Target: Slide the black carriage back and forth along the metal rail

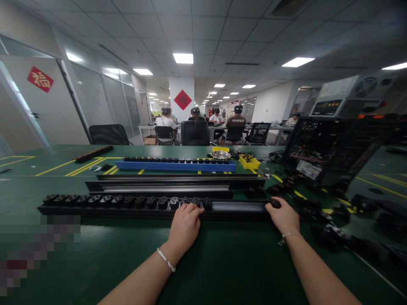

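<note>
A long black channel-shaped rail [127, 212] lies across the green table in front of me. Several black modules [140, 202] sit in a row along its left and middle part, and its right part shows a bare grey channel [240, 206]. My left hand [187, 220] is closed over the front edge of the rail, near the right end of the row; its fingertips are partly hidden. At the rail's right end, my right hand [284, 216] pinches a small black module [276, 204], mostly covered by the fingers.
Behind the rail lie more black rails [165, 187] and a blue tray [174, 166] of modules. A yellow bin [249, 162] and a metal bowl [221, 155] stand beyond. Loose black parts [333, 233] and an open computer case [318, 148] crowd the right. People sit at far desks.
</note>
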A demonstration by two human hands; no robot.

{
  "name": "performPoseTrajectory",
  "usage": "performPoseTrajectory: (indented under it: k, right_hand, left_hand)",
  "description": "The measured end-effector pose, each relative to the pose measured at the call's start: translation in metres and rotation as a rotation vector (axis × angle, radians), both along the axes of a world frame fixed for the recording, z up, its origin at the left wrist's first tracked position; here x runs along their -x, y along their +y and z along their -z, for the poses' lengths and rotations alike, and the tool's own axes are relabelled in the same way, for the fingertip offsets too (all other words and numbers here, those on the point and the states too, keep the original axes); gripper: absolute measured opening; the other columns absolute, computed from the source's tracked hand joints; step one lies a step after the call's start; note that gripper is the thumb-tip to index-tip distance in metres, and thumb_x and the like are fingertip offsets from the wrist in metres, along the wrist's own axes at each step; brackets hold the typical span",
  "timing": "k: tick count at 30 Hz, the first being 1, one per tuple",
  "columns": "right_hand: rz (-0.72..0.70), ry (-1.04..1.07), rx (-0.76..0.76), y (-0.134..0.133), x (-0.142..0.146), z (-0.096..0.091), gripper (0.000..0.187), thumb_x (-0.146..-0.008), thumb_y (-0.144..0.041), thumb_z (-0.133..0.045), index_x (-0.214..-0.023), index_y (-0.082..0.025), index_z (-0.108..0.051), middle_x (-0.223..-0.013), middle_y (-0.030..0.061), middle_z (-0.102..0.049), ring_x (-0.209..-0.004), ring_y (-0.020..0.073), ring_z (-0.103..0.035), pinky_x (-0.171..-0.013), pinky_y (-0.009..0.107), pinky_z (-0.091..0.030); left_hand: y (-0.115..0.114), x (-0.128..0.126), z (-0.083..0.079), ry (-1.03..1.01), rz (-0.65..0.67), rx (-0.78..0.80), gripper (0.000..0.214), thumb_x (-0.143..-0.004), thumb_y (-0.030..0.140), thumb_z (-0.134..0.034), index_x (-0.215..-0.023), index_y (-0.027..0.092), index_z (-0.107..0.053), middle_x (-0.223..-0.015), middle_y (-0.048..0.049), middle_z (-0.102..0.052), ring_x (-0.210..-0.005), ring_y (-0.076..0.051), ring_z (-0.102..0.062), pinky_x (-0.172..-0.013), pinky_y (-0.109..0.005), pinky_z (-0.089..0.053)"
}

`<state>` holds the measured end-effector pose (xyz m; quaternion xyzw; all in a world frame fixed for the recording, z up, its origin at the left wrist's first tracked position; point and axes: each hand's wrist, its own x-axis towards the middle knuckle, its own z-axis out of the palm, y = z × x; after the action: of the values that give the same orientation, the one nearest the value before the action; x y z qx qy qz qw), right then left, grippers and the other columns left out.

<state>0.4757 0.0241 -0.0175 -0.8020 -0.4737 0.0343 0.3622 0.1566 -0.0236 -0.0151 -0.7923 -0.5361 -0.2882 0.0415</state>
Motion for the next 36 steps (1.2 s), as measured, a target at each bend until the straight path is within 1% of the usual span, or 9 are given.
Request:
performPoseTrajectory:
  k: [5, 10, 16, 19, 24, 28, 30, 34, 36]
  right_hand:
    - [0.04, -0.008, -0.009, 0.001, -0.006, 0.001, 0.042, -0.065, -0.042, -0.051, -0.098, -0.022, -0.066, -0.086, 0.0072, -0.067, -0.076, 0.0229, -0.06, -0.07, 0.032, -0.045]
    - [0.068, 0.003, 0.005, 0.001, -0.008, -0.002, 0.042, -0.064, -0.041, -0.052, -0.098, -0.022, -0.066, -0.088, 0.0076, -0.067, -0.078, 0.0235, -0.06, -0.072, 0.032, -0.045]
    - [0.054, -0.002, -0.034, 0.002, -0.019, 0.0, 0.041, -0.063, -0.043, -0.053, -0.095, -0.022, -0.068, -0.088, 0.0076, -0.068, -0.08, 0.0248, -0.06, -0.073, 0.034, -0.046]
    - [0.046, -0.004, -0.029, 0.002, -0.023, 0.001, 0.041, -0.063, -0.043, -0.053, -0.096, -0.022, -0.068, -0.087, 0.0074, -0.068, -0.079, 0.0248, -0.06, -0.072, 0.034, -0.046]
    - [0.049, 0.002, 0.001, 0.003, -0.022, 0.0, 0.044, -0.065, -0.041, -0.051, -0.1, -0.021, -0.067, -0.09, 0.0081, -0.067, -0.082, 0.025, -0.06, -0.076, 0.034, -0.045]
    - [0.048, 0.002, -0.014, 0.005, -0.023, 0.001, 0.043, -0.064, -0.042, -0.052, -0.099, -0.021, -0.067, -0.089, 0.0076, -0.067, -0.081, 0.0244, -0.059, -0.075, 0.035, -0.045]
    - [0.077, 0.005, -0.034, 0.005, -0.028, 0.003, 0.042, -0.064, -0.042, -0.052, -0.097, -0.021, -0.067, -0.087, 0.0083, -0.067, -0.078, 0.0245, -0.059, -0.074, 0.035, -0.046]
    - [0.203, 0.044, -0.053, 0.005, -0.044, 0.008, 0.04, -0.063, -0.042, -0.053, -0.093, -0.019, -0.067, -0.083, 0.0101, -0.066, -0.074, 0.0258, -0.059, -0.072, 0.038, -0.046]
    - [0.182, 0.059, -0.025, 0.005, -0.051, 0.011, 0.04, -0.062, -0.041, -0.053, -0.093, -0.019, -0.067, -0.085, 0.0101, -0.066, -0.075, 0.0262, -0.059, -0.072, 0.038, -0.046]
  left_hand:
    - [0.0, 0.001, 0.001, 0.0, 0.0, -0.002, 0.032, -0.08, 0.008, -0.047, -0.103, 0.023, -0.063, -0.097, -0.0026, -0.062, -0.09, -0.019, -0.051, -0.079, -0.034, -0.043]
    - [-0.001, 0.0, 0.001, -0.003, 0.005, -0.003, 0.032, -0.081, 0.009, -0.046, -0.103, 0.023, -0.063, -0.097, -0.0033, -0.062, -0.089, -0.018, -0.051, -0.078, -0.034, -0.043]
    - [-0.002, 0.001, 0.001, -0.011, 0.007, -0.004, 0.032, -0.081, 0.009, -0.046, -0.103, 0.023, -0.063, -0.097, -0.0028, -0.062, -0.09, -0.019, -0.051, -0.079, -0.034, -0.043]
    - [-0.001, 0.001, 0.0, -0.011, 0.007, -0.004, 0.031, -0.08, 0.008, -0.047, -0.102, 0.023, -0.063, -0.097, -0.0028, -0.062, -0.09, -0.019, -0.051, -0.079, -0.034, -0.043]
    - [-0.001, 0.001, 0.001, 0.001, 0.005, -0.009, 0.031, -0.08, 0.008, -0.047, -0.102, 0.023, -0.064, -0.097, -0.0028, -0.062, -0.09, -0.019, -0.051, -0.079, -0.033, -0.043]
    - [-0.001, 0.001, 0.002, -0.005, 0.004, -0.004, 0.032, -0.08, 0.008, -0.047, -0.103, 0.023, -0.063, -0.098, -0.0029, -0.062, -0.091, -0.019, -0.05, -0.08, -0.034, -0.042]
    - [-0.002, 0.001, 0.001, -0.009, 0.005, 0.002, 0.032, -0.08, 0.008, -0.047, -0.104, 0.022, -0.063, -0.098, -0.003, -0.061, -0.091, -0.019, -0.05, -0.08, -0.034, -0.042]
    - [-0.002, 0.0, -0.001, -0.014, 0.006, 0.013, 0.032, -0.08, 0.008, -0.046, -0.103, 0.022, -0.063, -0.098, -0.0033, -0.062, -0.091, -0.019, -0.05, -0.08, -0.035, -0.042]
    - [-0.002, 0.0, -0.002, -0.016, 0.005, 0.011, 0.032, -0.08, 0.008, -0.045, -0.103, 0.022, -0.063, -0.097, -0.0035, -0.062, -0.09, -0.019, -0.05, -0.08, -0.035, -0.042]
